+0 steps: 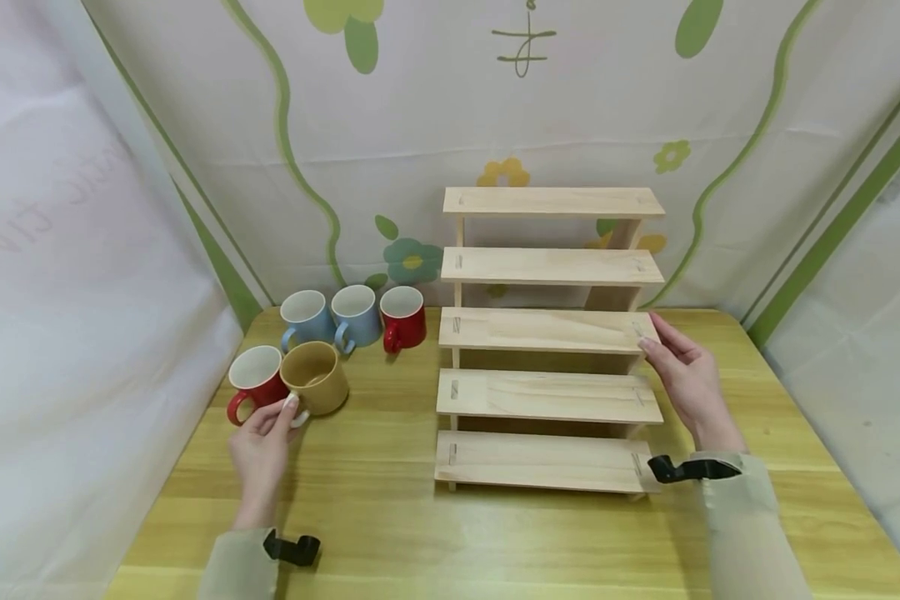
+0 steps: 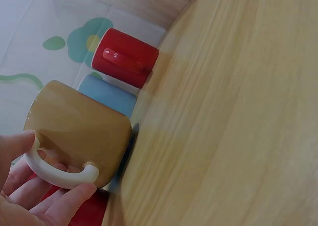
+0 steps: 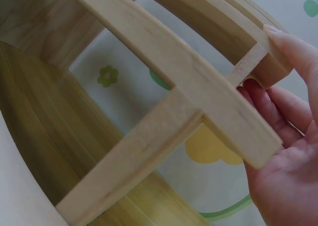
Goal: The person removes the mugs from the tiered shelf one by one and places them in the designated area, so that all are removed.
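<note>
My left hand (image 1: 262,442) holds a tan mug (image 1: 317,392) by its white handle (image 2: 59,177), thumb at the handle's upper end and fingers about its lower part. Whether the mug's base touches the table cannot be told. My right hand (image 1: 688,385) grips the right end of the middle shelf of a pale wooden stepped rack (image 1: 540,331), thumb on top and fingers beneath. A red mug (image 1: 272,388) stands just left of the tan one. Behind are two blue mugs, one at left (image 1: 312,321) and one at right (image 1: 363,323), and another red mug (image 1: 412,325).
The rack has several shelves rising toward the back, with no mugs on them. It stands on a wood-grain table (image 1: 375,517). White cloth (image 1: 592,108) with printed flowers and vines hangs behind, and more cloth encloses both sides.
</note>
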A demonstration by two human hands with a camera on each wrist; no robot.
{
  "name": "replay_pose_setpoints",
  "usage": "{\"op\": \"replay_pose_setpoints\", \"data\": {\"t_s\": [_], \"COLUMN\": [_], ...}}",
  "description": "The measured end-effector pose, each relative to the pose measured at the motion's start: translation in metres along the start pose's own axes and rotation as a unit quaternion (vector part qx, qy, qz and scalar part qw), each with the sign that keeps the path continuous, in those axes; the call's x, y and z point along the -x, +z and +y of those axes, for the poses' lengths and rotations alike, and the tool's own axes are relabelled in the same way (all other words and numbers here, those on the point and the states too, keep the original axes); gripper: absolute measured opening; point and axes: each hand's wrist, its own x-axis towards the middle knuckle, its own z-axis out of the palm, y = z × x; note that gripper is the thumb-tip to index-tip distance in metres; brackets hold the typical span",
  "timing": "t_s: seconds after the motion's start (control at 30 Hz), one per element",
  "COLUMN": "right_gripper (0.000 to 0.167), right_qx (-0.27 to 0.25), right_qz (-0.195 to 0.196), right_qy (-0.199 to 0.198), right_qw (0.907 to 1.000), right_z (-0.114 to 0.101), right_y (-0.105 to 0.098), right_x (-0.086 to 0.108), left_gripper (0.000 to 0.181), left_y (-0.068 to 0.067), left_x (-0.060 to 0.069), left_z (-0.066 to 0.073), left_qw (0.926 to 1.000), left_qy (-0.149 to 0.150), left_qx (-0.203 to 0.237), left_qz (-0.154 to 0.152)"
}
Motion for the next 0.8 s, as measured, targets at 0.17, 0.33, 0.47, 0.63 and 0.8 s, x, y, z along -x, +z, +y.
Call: {"op": "replay_pose_setpoints", "data": {"t_s": [0.17,0.33,0.47,0.63,0.8], "right_gripper": [0.055,0.058,0.057,0.054,0.053], "right_qx": [0.001,0.000,0.002,0.001,0.002], "right_qz": [-0.001,-0.001,-0.001,-0.007,-0.004], "right_qy": [0.000,-0.001,-0.006,-0.009,-0.008], "right_qw": [1.0000,1.0000,1.0000,0.9999,1.0000], "right_z": [0.0012,0.0020,0.0014,0.0008,0.0003], "right_y": [-0.0009,-0.0012,-0.0012,-0.0006,-0.0005], "right_x": [-0.0003,-0.0002,-0.0004,-0.0007,-0.0008], "left_gripper": [0.031,0.026,0.029,0.034,0.044], "left_y": [0.0011,0.0010,0.0010,-0.0010,-0.0019], "left_x": [0.0002,-0.0007,-0.0004,0.0017,0.0050], "left_z": [-0.0036,-0.0061,-0.0085,-0.0092,-0.0031], "left_qw": [0.9999,0.9998,0.9999,0.9993,0.9942], "left_qy": [-0.006,-0.004,-0.008,-0.010,0.032], "left_qx": [0.009,0.020,0.012,-0.035,-0.103], "left_qz": [0.002,0.007,0.008,0.009,0.001]}}
